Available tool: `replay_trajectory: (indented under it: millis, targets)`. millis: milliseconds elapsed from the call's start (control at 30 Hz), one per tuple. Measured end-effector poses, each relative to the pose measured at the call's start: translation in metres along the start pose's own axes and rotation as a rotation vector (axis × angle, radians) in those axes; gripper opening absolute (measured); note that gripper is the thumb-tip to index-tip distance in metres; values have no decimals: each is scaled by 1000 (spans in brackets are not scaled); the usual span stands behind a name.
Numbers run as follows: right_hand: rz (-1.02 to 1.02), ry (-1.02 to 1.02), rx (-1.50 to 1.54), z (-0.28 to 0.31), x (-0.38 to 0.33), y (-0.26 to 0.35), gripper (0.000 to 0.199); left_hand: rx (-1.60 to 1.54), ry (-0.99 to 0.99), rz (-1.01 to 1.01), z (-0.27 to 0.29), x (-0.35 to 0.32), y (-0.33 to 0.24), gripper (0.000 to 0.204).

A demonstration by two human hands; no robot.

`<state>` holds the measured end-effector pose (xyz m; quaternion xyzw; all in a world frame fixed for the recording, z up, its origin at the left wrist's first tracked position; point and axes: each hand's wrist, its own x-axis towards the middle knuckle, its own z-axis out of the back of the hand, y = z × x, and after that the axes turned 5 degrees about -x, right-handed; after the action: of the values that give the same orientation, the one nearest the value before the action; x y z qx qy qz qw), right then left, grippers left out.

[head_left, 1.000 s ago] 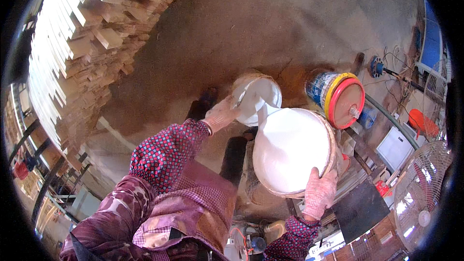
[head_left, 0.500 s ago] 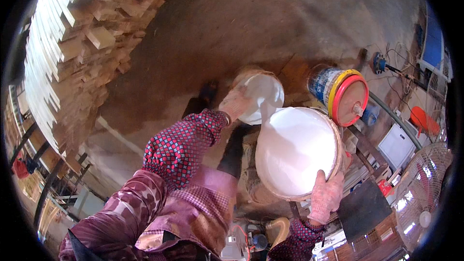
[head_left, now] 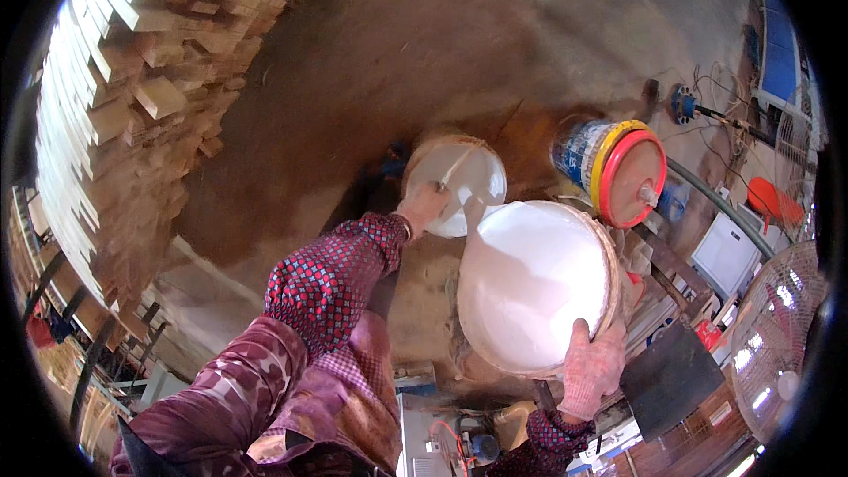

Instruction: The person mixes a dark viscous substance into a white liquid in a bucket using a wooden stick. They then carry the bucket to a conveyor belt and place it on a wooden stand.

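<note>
My right hand (head_left: 590, 369), in a pale work glove, grips the lower rim of a large round bucket (head_left: 533, 283) full of white liquid, which is tilted toward a smaller one. A thin white stream runs from its upper lip into the smaller bucket (head_left: 459, 182) of white liquid on the dirt floor. My left hand (head_left: 421, 205) holds a pale stick (head_left: 453, 168) that reaches into that smaller bucket. My left sleeve is dark red with a small pattern.
A tall stack of cut wooden pieces (head_left: 132, 88) fills the left. A blue bucket with a yellow and red lid (head_left: 618, 168) stands to the right, near a hose (head_left: 715, 203), cables and a fan (head_left: 782, 336). Machinery lies below my arms.
My left hand with the stick has shifted slightly in the smaller bucket. The big bucket stays tilted in my right hand, still pouring. The view has drifted a little.
</note>
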<state>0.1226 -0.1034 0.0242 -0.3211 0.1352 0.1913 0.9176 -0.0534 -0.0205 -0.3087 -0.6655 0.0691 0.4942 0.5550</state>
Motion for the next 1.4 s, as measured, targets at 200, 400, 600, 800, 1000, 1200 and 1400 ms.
replay_trajectory:
  millis: [200,400,600,800,1000,1200,1400]
  targets:
    - [-29,-6,26,0,-5,4,57,226,-104,-201,-18,-7,9,17]
    - [-102,38,68,3,-10,4,58,67,-4,115,-14,-33,-38,20]
    - [-104,78,85,11,-5,0,59,873,45,-381,-36,-27,-11,29]
    - [-1,-8,32,1,-2,-14,56,971,130,-516,-44,-1,4,25]
    - [-6,-9,236,-1,10,-49,59,738,78,-449,-40,11,32,16]
    - [-29,-69,351,-6,14,-86,51,360,22,-25,-36,15,7,22]
    - [-33,-36,369,4,13,-86,48,294,-149,-77,-9,-4,49,23]
